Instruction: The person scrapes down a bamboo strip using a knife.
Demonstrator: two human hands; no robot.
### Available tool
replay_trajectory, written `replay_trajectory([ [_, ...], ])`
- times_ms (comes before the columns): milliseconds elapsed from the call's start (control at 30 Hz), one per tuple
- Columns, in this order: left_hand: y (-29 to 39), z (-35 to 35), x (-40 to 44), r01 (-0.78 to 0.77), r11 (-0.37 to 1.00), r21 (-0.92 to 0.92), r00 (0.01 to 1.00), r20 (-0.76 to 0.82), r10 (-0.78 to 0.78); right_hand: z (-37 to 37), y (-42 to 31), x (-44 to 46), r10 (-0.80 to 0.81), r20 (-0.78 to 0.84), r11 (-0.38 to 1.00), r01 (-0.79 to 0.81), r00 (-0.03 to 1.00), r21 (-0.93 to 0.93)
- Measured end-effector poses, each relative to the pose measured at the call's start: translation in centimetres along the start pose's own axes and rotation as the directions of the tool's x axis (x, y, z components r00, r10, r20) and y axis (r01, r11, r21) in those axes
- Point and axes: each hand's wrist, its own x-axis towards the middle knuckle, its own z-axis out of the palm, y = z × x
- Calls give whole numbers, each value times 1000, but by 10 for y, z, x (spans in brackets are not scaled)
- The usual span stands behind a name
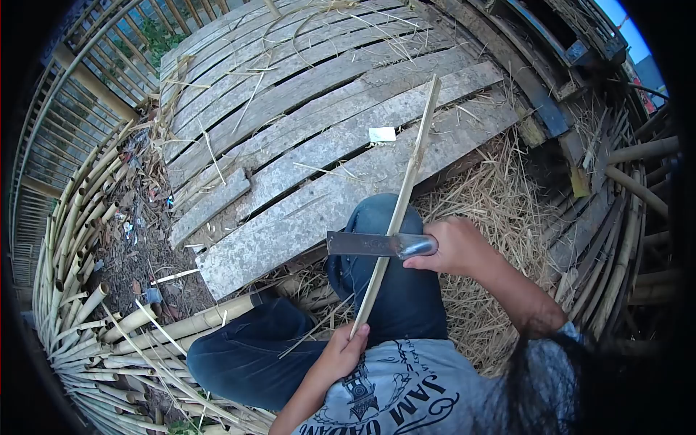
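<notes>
A long split bamboo strip [415, 156] slants from my lap up across my raised knee and over the plank platform. My left hand [344, 353] is closed around its lower end, close to my shirt. In my right hand [458, 246] is a knife [360, 243] with a broad dark blade and a metal collar at the handle. The blade lies across the strip above my knee, pointing left. Whether its edge bites into the bamboo I cannot tell.
A weathered plank platform [304, 185] spreads ahead, holding a small white card [382, 134], a short board [210, 206] and loose slivers. Bamboo poles [87, 319] are piled at left, before a bamboo fence [94, 80]. Shavings [493, 304] cover the ground at right, beside stacked timber [533, 80].
</notes>
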Motion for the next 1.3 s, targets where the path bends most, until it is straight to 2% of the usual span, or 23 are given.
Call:
replay_trajectory([
  [33,0,-1,-2,9,1000,2,1000,4,-9,3,1,-1,-58,9,997,58,998,-44],
  [100,0,0,-6,-153,975,160,981,-96,170,-16,15,7,-18,-189,998,6,982,-61],
  [133,3,0,-9,-150,976,159,982,-95,166,-24,26,15,225,-179,958,-184,958,220],
  [233,10,-1,-8,-175,966,191,976,-92,196,-25,25,19,241,-216,958,-196,946,210],
  [267,9,-3,-9,-79,991,105,995,-51,85,-16,19,16,245,-202,953,-197,948,231],
  [300,6,-4,-8,21,1000,22,1000,1,-21,-5,17,10,76,-239,994,-53,968,100],
  [367,1,-4,-5,-6,999,49,1000,-27,7,-9,-1,-3,-185,-16,965,179,983,-192],
  [433,-7,-3,-8,-52,992,114,998,-29,56,-18,14,5,-173,64,946,184,983,-266],
  [500,-13,1,-10,37,999,28,999,-8,-37,-27,56,20,234,-245,972,-223,941,72],
  [533,-12,3,-12,4,999,32,1000,-13,-4,-27,67,15,228,-243,974,-217,943,73],
  [600,-18,1,-11,-28,999,28,999,-23,29,-30,79,15,369,-312,918,-291,876,268],
  [633,-18,1,-10,-35,999,18,999,-34,36,-29,69,12,354,-312,924,-280,882,259],
  [700,-20,2,-6,-33,999,-27,999,2,33,-23,35,-6,138,-190,990,-139,972,8],
  [767,-17,2,-5,-21,1000,14,1000,-1,21,-19,10,-11,-51,-1,972,49,999,-232],
  [800,-16,3,-5,-12,998,59,1000,-17,13,-18,11,-8,-67,-6,964,63,998,-259],
  [833,-17,3,-6,-2,998,61,1000,-10,3,-18,23,-2,-57,-1,966,55,998,-252],
  [900,-16,2,-9,-25,996,84,999,-35,28,-23,58,15,76,-304,995,-94,950,-44],
  [967,-13,1,-10,-43,994,98,998,-47,47,-34,73,23,118,-387,984,-159,915,-77],
  [1033,-8,0,-10,-59,993,106,996,-62,66,-27,65,19,124,-386,988,-150,914,-37],
  [1133,2,3,-7,-36,990,133,996,-82,47,-19,29,4,145,-276,979,-96,950,182],
  [1200,2,3,-7,-22,970,241,991,-125,53,-20,18,-7,-93,-1,977,91,996,-194],
  [1233,3,3,-8,-14,969,248,993,-112,42,-20,27,-6,-77,1,980,76,997,-185],
  [1300,8,6,-9,-86,961,262,981,-145,128,-28,58,5,165,-215,986,-155,963,64],
])
